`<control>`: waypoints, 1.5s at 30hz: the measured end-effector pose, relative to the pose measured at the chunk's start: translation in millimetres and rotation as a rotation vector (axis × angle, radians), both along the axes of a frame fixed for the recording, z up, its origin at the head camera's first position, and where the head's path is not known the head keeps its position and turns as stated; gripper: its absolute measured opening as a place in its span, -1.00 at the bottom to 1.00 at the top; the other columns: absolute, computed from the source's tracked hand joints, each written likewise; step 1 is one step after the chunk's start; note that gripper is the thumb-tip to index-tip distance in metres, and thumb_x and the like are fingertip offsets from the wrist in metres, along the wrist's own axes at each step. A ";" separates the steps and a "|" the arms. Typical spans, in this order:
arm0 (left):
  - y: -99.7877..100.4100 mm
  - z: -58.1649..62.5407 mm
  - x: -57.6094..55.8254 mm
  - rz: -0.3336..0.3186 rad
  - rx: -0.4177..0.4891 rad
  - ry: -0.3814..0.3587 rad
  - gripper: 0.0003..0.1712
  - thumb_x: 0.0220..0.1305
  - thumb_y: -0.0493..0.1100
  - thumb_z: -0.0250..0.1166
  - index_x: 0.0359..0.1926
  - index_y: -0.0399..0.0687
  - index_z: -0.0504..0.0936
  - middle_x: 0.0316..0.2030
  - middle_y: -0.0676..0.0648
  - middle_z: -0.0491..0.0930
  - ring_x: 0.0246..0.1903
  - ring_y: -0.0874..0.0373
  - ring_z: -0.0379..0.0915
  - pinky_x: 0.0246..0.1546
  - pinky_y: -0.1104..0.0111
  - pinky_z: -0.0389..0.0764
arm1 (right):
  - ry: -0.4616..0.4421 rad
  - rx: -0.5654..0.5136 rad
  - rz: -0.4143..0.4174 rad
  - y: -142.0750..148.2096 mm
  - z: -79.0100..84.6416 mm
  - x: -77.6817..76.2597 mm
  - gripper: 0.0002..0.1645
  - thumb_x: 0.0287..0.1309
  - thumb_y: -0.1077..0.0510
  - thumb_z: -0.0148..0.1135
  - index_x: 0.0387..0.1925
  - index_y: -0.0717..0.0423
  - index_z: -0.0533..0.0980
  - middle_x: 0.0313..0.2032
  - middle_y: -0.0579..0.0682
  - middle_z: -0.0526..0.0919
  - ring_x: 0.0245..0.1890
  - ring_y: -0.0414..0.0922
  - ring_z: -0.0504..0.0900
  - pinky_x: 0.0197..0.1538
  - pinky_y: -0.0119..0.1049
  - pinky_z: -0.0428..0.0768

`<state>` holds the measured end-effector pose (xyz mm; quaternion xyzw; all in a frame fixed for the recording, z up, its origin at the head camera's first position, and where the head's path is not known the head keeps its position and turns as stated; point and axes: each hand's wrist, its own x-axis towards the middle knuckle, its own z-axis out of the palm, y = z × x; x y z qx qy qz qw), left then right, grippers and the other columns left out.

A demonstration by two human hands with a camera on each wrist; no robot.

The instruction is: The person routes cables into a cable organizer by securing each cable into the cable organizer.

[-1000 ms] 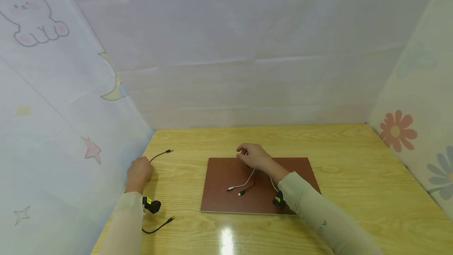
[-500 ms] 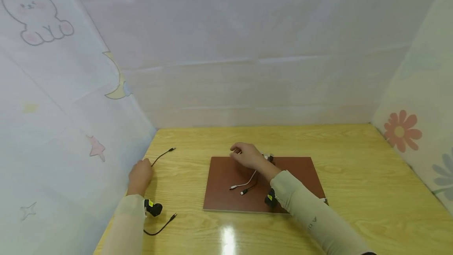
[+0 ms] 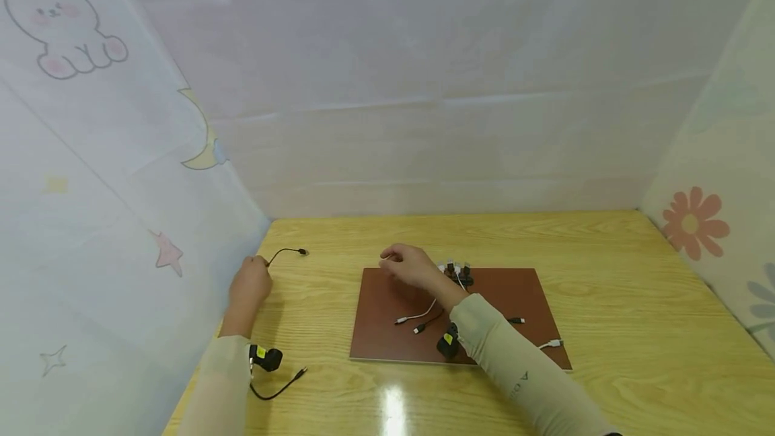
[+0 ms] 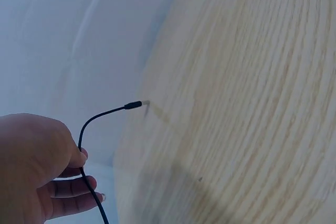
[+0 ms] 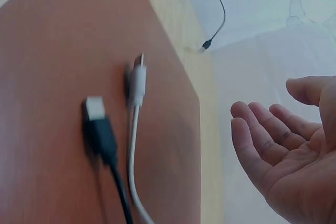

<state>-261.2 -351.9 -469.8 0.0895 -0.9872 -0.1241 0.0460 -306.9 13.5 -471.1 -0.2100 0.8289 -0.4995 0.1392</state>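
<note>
My left hand [image 3: 251,282], at the table's left side, pinches a short black USB cable [image 4: 103,113] between thumb and fingers. One plug of that cable [image 4: 133,105] points away over the tabletop, and its other end hangs below the hand. My right hand [image 3: 413,266] is held above the back left of a brown board [image 3: 378,301]; its fingers are loosely bent and grip nothing in the right wrist view. Below it on the board lie a white cable plug [image 5: 137,80] and a black cable plug [image 5: 98,132].
Several USB plugs [image 3: 451,266] cluster at a small black hub [image 3: 465,281] on the board's back part. A white plug [image 3: 552,343] and a black plug [image 3: 516,320] lie on its right. Printed cloth walls [image 3: 387,153] bound the wooden table [image 3: 605,274].
My left hand has lifted slightly, raising the black cable. My right hand has shifted left across the board, uncovering the hub and the plugs on the right.
</note>
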 end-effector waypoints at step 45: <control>154.6 78.8 25.3 -0.760 -0.183 0.602 -0.92 0.28 -0.26 0.43 -0.21 -0.05 0.72 -0.31 0.04 0.72 -0.28 0.14 0.62 -0.39 0.34 0.65 | -0.462 -0.543 -0.049 3.2 26.3 -21.4 -0.49 0.52 -0.15 0.05 0.07 0.21 0.58 -0.09 0.15 0.72 -0.04 0.04 0.73 0.12 -0.08 0.65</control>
